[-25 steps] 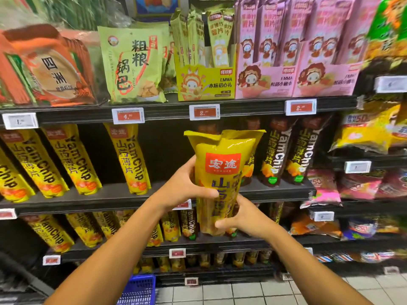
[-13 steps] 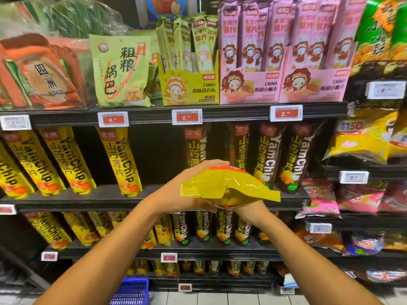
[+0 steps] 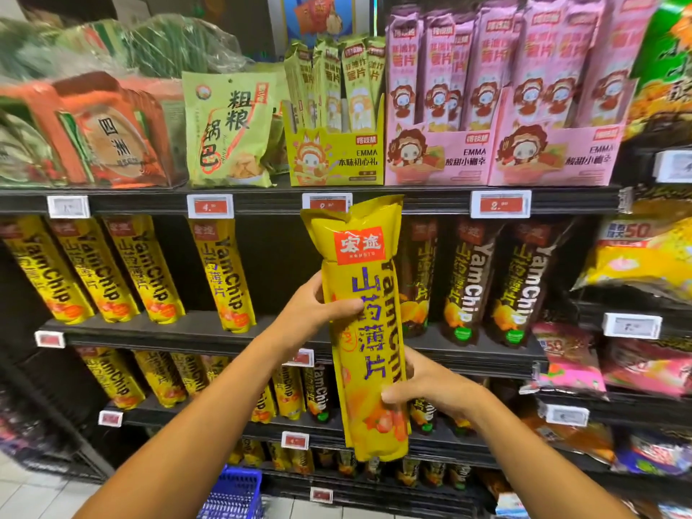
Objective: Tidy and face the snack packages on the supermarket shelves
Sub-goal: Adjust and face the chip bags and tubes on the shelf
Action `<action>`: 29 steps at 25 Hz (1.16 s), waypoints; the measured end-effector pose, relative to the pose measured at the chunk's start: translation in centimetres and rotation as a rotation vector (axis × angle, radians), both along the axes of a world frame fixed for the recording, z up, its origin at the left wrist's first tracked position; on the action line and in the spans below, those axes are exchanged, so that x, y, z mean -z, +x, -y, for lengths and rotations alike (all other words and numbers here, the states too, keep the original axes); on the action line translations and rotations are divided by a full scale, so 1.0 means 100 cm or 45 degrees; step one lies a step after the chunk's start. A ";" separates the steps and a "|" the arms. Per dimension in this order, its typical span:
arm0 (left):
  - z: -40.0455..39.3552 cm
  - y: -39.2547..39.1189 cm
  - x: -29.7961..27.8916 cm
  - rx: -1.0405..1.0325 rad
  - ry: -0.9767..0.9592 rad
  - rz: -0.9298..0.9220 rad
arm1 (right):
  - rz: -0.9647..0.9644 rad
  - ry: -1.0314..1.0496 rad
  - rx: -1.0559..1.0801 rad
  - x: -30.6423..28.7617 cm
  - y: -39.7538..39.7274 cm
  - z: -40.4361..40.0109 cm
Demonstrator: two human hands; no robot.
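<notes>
I hold a long yellow YamChip packet point(image 3: 365, 294) upright in front of the shelves, label facing me. My left hand point(image 3: 318, 309) grips its upper middle from the left, thumb across the front. My right hand point(image 3: 430, 391) grips its lower part from the right. Behind it, the middle shelf point(image 3: 284, 335) carries yellow YamChip packets point(image 3: 221, 271) on the left and dark brown YamChip packets point(image 3: 468, 282) on the right, with an open gap between them.
The top shelf holds a green snack bag point(image 3: 228, 129), a yellow display box point(image 3: 335, 155) and pink display boxes point(image 3: 498, 155). Lower shelves carry more YamChip packets point(image 3: 161, 376). A blue basket point(image 3: 234, 496) stands on the floor below. Mixed bags point(image 3: 644, 252) fill the right bay.
The yellow packet was tipped flat, top toward me, half a second ago; now it stands upright again and higher, with both hands still on it.
</notes>
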State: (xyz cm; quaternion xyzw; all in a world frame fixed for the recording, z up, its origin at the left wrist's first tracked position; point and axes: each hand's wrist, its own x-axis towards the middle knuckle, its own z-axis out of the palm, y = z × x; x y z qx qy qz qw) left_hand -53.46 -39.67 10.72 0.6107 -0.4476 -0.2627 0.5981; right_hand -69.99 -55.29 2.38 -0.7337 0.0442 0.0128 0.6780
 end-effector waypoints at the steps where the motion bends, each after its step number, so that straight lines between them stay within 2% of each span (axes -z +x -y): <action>1: 0.003 0.001 0.001 -0.044 -0.006 -0.039 | -0.016 0.004 -0.002 -0.003 -0.001 -0.002; 5: 0.012 0.007 0.004 -0.092 0.003 -0.135 | -0.043 0.077 0.008 -0.010 0.000 -0.007; 11: -0.001 0.026 0.002 -0.053 0.035 -0.186 | -0.083 0.440 0.066 -0.010 0.013 -0.028; 19: -0.019 0.052 -0.004 -0.088 0.090 -0.191 | 0.003 0.462 0.179 -0.012 0.043 -0.048; 24: -0.037 0.066 -0.003 -0.271 0.125 -0.148 | 0.083 0.082 0.513 -0.018 0.062 -0.074; 27: -0.048 0.067 -0.014 -0.150 0.146 -0.200 | -0.037 -0.455 0.738 -0.023 0.074 -0.094; 29: -0.050 0.067 -0.018 -0.140 0.157 -0.188 | -0.073 -0.661 0.759 -0.024 0.081 -0.108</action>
